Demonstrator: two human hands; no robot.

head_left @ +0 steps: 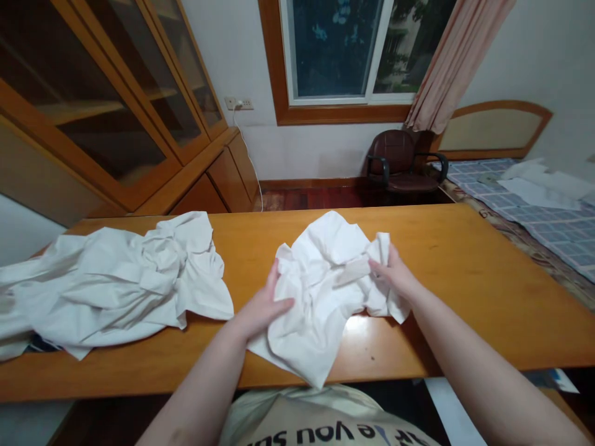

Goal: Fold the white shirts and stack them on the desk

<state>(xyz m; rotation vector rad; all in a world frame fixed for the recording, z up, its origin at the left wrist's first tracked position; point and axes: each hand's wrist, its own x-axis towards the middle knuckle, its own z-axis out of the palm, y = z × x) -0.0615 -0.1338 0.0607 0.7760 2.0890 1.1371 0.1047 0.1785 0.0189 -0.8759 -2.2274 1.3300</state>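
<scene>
A crumpled white cloth garment [320,291] lies on the wooden table [465,279] in front of me; its exact kind is hard to tell among the folds. My left hand [264,303] grips its left side, thumb on top and fingers mostly hidden behind the fabric. On the opposite side, my right hand [393,272] is closed on a bunched, folded part that stands up a little from the table. One corner of the cloth points toward me near the front edge.
A heap of white clothes [116,279] covers the table's left end, with something dark beneath it. Beyond the table are a glass-door cabinet [139,93], a brown armchair [400,161] and a bed with a checked cover [534,210].
</scene>
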